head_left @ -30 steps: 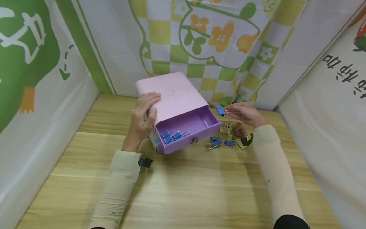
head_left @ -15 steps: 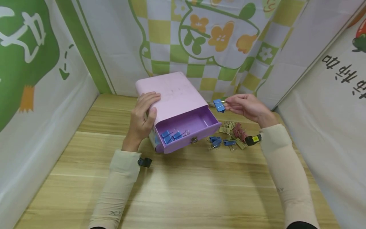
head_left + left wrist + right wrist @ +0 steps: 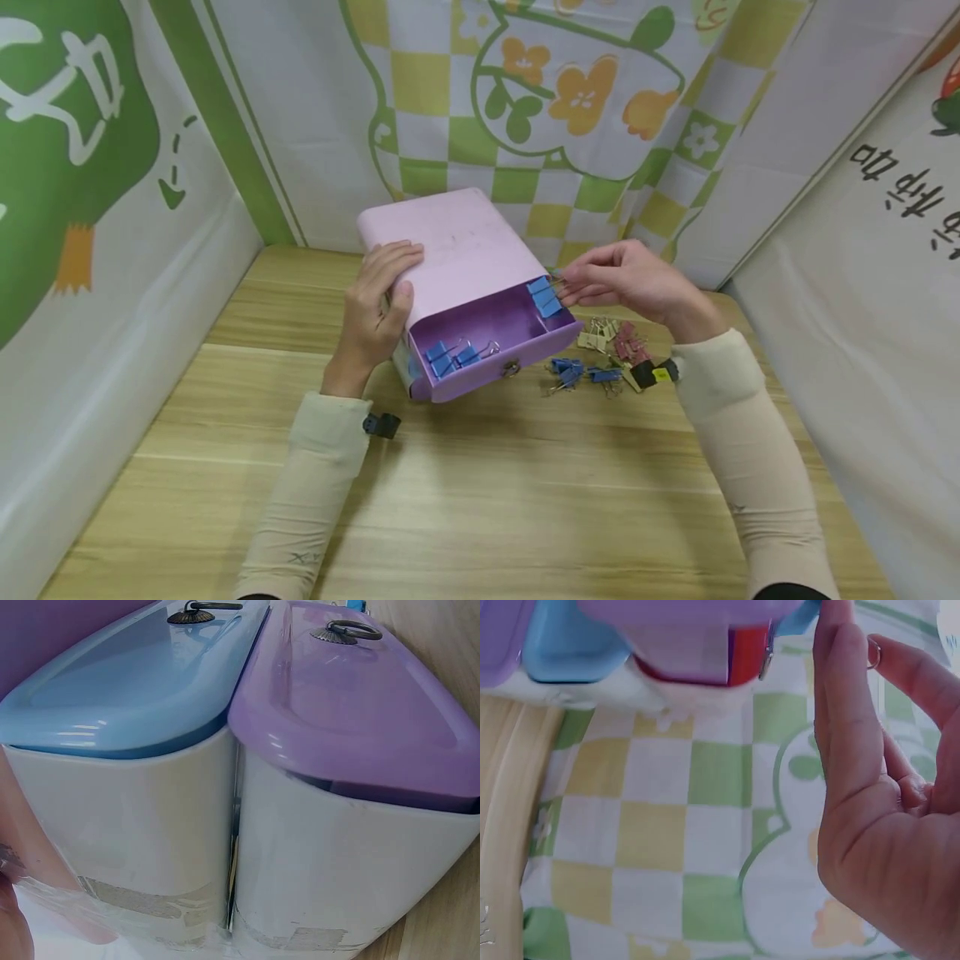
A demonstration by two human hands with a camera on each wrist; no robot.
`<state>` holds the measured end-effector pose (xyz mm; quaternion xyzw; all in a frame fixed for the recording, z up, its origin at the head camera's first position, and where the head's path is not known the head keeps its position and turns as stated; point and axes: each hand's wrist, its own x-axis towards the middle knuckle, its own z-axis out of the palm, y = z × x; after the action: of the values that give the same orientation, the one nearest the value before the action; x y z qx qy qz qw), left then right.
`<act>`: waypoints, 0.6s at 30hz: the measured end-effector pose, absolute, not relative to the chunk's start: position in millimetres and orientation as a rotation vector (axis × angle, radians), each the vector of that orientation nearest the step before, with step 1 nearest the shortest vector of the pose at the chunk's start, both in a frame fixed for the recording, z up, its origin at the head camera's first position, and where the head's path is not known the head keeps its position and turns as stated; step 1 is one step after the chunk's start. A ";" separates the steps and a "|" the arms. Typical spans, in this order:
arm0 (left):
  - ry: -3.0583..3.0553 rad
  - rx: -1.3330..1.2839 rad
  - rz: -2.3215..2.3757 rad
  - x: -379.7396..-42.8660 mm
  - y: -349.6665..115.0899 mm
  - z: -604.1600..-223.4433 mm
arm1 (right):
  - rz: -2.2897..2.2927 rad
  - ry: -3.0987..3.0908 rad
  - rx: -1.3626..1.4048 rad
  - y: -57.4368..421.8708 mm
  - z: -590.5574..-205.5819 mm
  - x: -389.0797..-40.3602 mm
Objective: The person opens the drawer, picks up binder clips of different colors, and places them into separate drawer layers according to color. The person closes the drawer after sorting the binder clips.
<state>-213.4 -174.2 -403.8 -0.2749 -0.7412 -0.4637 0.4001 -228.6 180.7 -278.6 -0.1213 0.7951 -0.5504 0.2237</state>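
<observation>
My right hand (image 3: 633, 283) pinches a blue binder clip (image 3: 544, 298) by its wire handles, over the right end of the pulled-out purple drawer (image 3: 480, 373). In the right wrist view the clip (image 3: 799, 619) shows only in part. Two blue binder clips (image 3: 441, 360) lie at the drawer's left end. That drawer belongs to a small cabinet with a pink top (image 3: 457, 246). My left hand (image 3: 377, 308) rests on the cabinet's left side, fingers laid over the top and thumb near the front edge. Most of that hand is hidden in the left wrist view.
Right of the cabinet, loose binder clips lie on the wooden table (image 3: 480, 500): blue ones (image 3: 566, 371), a red group (image 3: 628, 342) and yellowish ones (image 3: 596, 333). Lower drawer fronts, blue (image 3: 135, 690) and purple (image 3: 360, 697), carry ring pulls. A patterned curtain (image 3: 517, 200) hangs behind.
My right hand has lifted the blue binder clip from beside the cabinet and moved it left, over the drawer's right end. My left hand and the cabinet stay in place.
</observation>
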 end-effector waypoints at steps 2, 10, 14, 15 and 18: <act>-1.876 -0.695 -1.170 -213.6 -174.2 -403.7 | -1.472 2.225 -0.337 174.5 -277.7 -225.9; -1.877 -0.695 -1.166 -213.3 -174.1 -402.8 | -1.334 2.211 -0.448 149.9 -279.0 -220.9; -1.876 -0.696 -1.163 -213.4 -174.1 -402.9 | -1.286 2.177 -0.499 138.9 -281.5 -219.8; -1.876 -0.696 -1.162 -213.5 -174.1 -403.0 | -1.276 2.174 -0.504 136.4 -282.3 -219.5; -1.878 -0.696 -1.158 -213.8 -174.3 -403.2 | -1.254 2.162 -0.505 128.9 -284.0 -218.7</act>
<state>-213.8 -174.3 -403.2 -0.2756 -0.7430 -0.4583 0.4024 -218.7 128.9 -284.0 -0.1894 0.8110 -0.4705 0.2916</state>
